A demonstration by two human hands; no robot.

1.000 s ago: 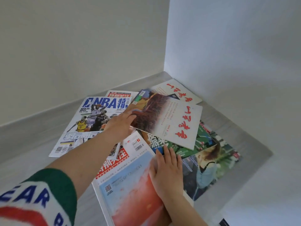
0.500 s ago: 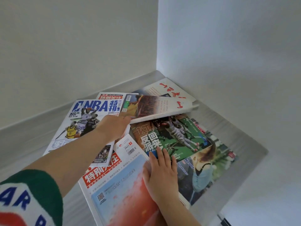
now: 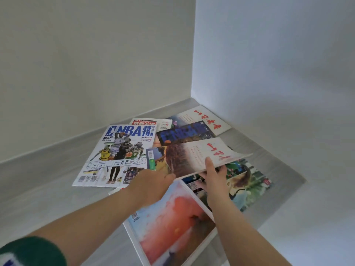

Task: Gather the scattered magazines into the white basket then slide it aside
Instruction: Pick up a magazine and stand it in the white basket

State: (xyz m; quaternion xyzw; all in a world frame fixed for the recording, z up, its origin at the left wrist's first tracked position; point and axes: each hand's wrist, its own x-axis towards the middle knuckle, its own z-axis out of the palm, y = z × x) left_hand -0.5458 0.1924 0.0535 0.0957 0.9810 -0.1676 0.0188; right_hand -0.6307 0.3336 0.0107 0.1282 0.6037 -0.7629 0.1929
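On the far left lies the NBA magazine (image 3: 123,152), flat on the grey surface (image 3: 44,181) and touching nothing of mine. My left hand (image 3: 151,181) has its grip closed on the near-left corner of the raised magazine (image 3: 194,156), the one with red brush letters. My right hand (image 3: 216,175) supports the near edge of the same magazine, thumb on top and fingers under, so both grips are clamped on it. Under it, near me, is the red-sky magazine (image 3: 172,221), and to the right the magazine with a woman (image 3: 247,187) reaches almost to the corner.

The risk I see: the raised magazine is thin and hangs from one edge only, so its far side can sag and drag the dark blue magazine (image 3: 184,132) behind it, or the pages can fan open and slip out. The white basket is not in view (I cannot say where it stands), so carrying blindly may end in a drop.
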